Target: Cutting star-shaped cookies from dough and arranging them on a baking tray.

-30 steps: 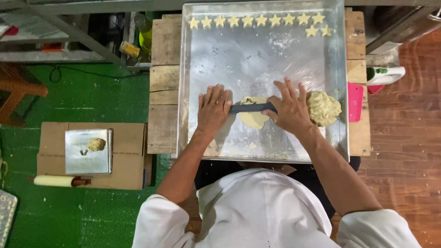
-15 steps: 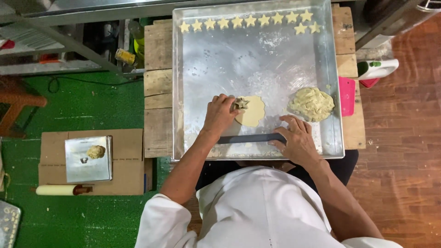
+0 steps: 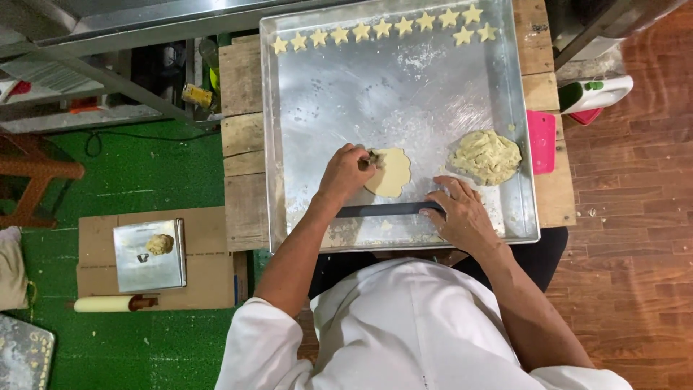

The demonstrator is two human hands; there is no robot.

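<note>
A large metal tray (image 3: 317,94) lies on a wooden table (image 3: 242,173). A flattened round of pale dough (image 3: 393,173) sits near the tray's front. My left hand (image 3: 346,173) grips a small metal cutter (image 3: 374,159) at the dough's left edge. My right hand (image 3: 462,213) rests on the right end of a dark rolling rod (image 3: 382,210) lying just in front of the dough. A lump of rough dough (image 3: 485,156) sits at the right. Several star-shaped dough pieces (image 3: 382,29) line the tray's far edge.
A pink scraper (image 3: 541,141) lies on the table's right edge. On the green floor at left are a cardboard sheet with a small metal tray and dough ball (image 3: 151,253) and a pale rolling pin (image 3: 108,304). A white bottle (image 3: 595,94) stands at far right.
The dark rod has come off the dough and now lies in front of it under my right hand. My left hand has brought the small cutter to the flattened dough's left edge.
</note>
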